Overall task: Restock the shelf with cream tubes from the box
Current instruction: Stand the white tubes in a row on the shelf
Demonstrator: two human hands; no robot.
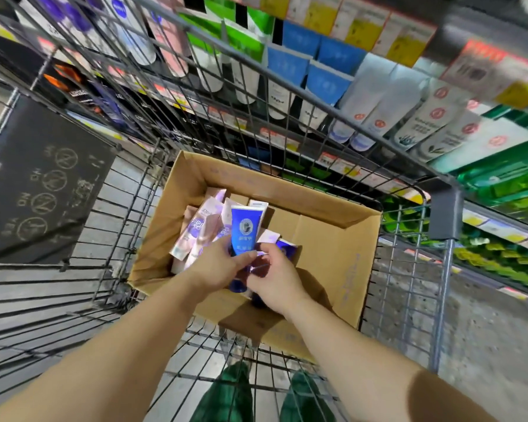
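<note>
Box [333, 245] corner free beside hands' tube [245, 229].

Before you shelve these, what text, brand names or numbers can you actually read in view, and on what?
"NIVEA": round blue logo on a white bottle on the shelf, seen through the cart.
"NO", repeated: black sign on the cart's left side.
Blue tube held in both hands: print unreadable.
Pink tubes, box, price tags: blurred.

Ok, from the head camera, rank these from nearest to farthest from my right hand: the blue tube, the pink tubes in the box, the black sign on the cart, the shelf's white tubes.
From the right hand:
1. Blue tube, touching it, held between both hands.
2. Pink tubes, to the left, inside the box.
3. White tubes, up on the shelf, beyond the cart wire.
4. Black sign, far left on the cart's side.
</note>
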